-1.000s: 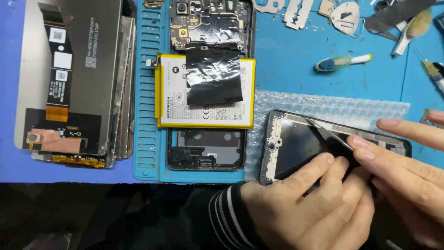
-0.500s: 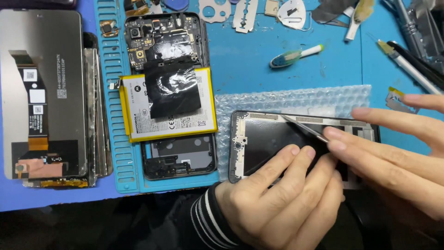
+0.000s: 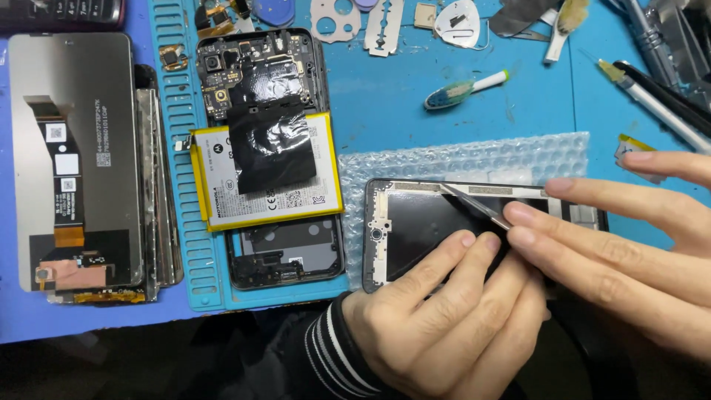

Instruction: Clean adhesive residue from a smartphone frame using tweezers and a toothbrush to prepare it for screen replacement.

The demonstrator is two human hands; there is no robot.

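Observation:
A black phone frame (image 3: pixel 415 230) lies on a sheet of bubble wrap (image 3: pixel 459 159) on the blue mat (image 3: pixel 400 111). My left hand (image 3: pixel 444 318), in a striped cuff, comes up from the bottom edge and holds the frame down with its fingertips on the dark inner panel. My right hand (image 3: pixel 622 252) reaches in from the right, with thumb and fingers pinched on thin metal tweezers (image 3: pixel 474 204). The tweezers' tip points up and left, near the frame's top edge. Both hands hide the frame's right half.
An opened phone (image 3: pixel 259 81) with a yellow-edged battery (image 3: pixel 244 192) and black tape lies on a slotted blue tray to the left. Several stacked screens (image 3: pixel 74 148) sit at far left. A small brush (image 3: pixel 463 89), a razor blade (image 3: pixel 384 30), metal parts and tools line the top.
The view has shifted, so everything sits further left and lower in the picture. Both hands stay on the phone frame with the tweezers in about the same spot.

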